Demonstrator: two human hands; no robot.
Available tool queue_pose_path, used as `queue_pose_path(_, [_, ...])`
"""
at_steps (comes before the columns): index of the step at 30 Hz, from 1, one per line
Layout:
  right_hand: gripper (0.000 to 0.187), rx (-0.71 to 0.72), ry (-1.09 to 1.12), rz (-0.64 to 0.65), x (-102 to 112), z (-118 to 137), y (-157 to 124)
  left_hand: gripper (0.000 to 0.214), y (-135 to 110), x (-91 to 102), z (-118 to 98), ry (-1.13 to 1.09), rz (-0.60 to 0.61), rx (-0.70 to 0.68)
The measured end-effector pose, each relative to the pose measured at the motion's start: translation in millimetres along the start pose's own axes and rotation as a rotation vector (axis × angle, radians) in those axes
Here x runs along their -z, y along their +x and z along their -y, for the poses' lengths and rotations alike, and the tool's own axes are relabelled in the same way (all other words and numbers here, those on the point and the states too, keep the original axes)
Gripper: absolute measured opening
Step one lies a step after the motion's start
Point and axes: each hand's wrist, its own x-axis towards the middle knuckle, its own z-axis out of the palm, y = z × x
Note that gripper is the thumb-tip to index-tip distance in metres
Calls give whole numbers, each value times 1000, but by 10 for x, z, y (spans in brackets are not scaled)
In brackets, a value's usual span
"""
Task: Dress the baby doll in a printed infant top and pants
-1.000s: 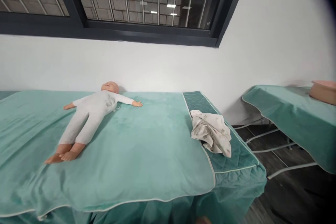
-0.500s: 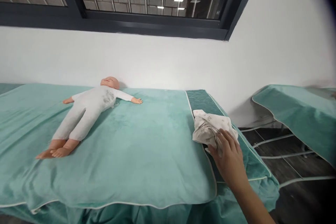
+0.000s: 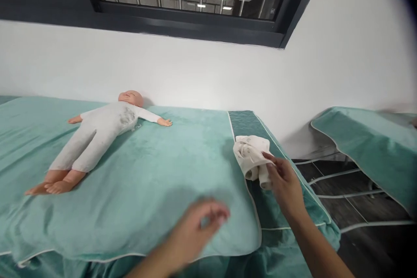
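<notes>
My right hand (image 3: 285, 182) pinches the edge of a white baby garment (image 3: 250, 152) with small printed marks. The garment is bunched up, with tube-like ends hanging toward me, over the dark green strip at the bed's right end. My left hand (image 3: 202, 226), blurred by motion, is above the light green cover, left of the garment and apart from it. Its fingers are loosely curved, and nothing shows in them. A baby doll (image 3: 100, 128) in a white suit lies on its back at the left, arms spread, with a grey smudged patch on its chest.
The bed's light green cover (image 3: 182, 160) has a pale piped edge. Behind it rises a white wall (image 3: 195, 74) with a dark-framed window (image 3: 182, 21). Another green-covered bed (image 3: 368, 147) stands at the right, with metal bars (image 3: 358, 195) near the dark floor.
My left hand has come into view from below. My right hand has shifted its grip to the garment's right edge, and the garment's shape has changed, with tube-like ends now showing. The view has shifted slightly.
</notes>
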Motion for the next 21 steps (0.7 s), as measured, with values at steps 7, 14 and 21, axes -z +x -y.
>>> queue_pose_path(7, [26,-141,543,181,-244,965,206,67,1322,582,33,-306,-326,-216])
queue_pose_path(14, [32,-158,610,221,-688,929,598,36,1151,636,212,-518,-459,-199])
queue_pose_path(21, [33,1,133,-148,-819,210,541,34,1239,724,213,-776,-692,-221])
